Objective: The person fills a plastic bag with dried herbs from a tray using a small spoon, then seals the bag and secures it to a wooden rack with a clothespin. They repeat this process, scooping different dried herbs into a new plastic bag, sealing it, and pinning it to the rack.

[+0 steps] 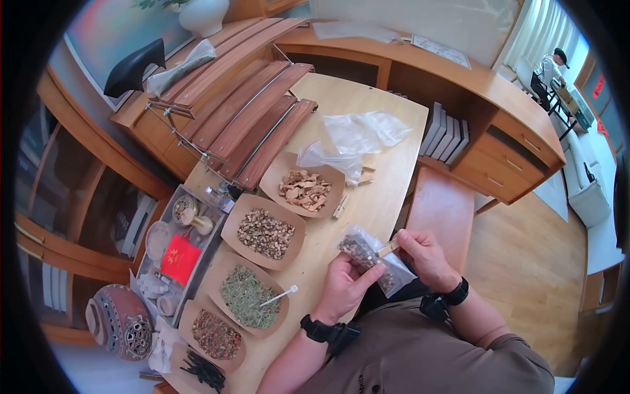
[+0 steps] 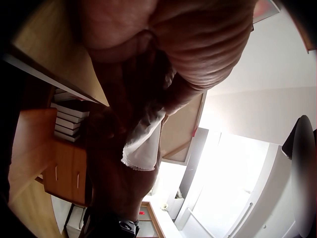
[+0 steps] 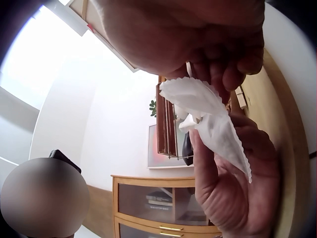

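Observation:
My left hand (image 1: pixel 346 287) grips a clear plastic bag (image 1: pixel 359 249) that has dried brown and dark pieces inside. In the right wrist view, the zigzag-edged mouth of the bag (image 3: pixel 218 130) spreads above the left palm. Close by at the bag, my right hand (image 1: pixel 428 260) pinches a small wooden clip (image 1: pixel 387 248) between thumb and fingers. The clip overlaps the bag in the head view. From the left wrist, the bag's pale end (image 2: pixel 143 146) hangs between the two hands; the herbs are hidden there.
Paper trays of dried herbs line the table (image 1: pixel 321 256): pale slices (image 1: pixel 305 190), brown bits (image 1: pixel 265 234), green herb (image 1: pixel 249 295) with a white spoon (image 1: pixel 281 295), reddish mix (image 1: pixel 215 335). Empty bags (image 1: pixel 361 134) and wooden clips (image 1: pixel 340 207) lie behind. A slatted rack (image 1: pixel 249 111) stands far left.

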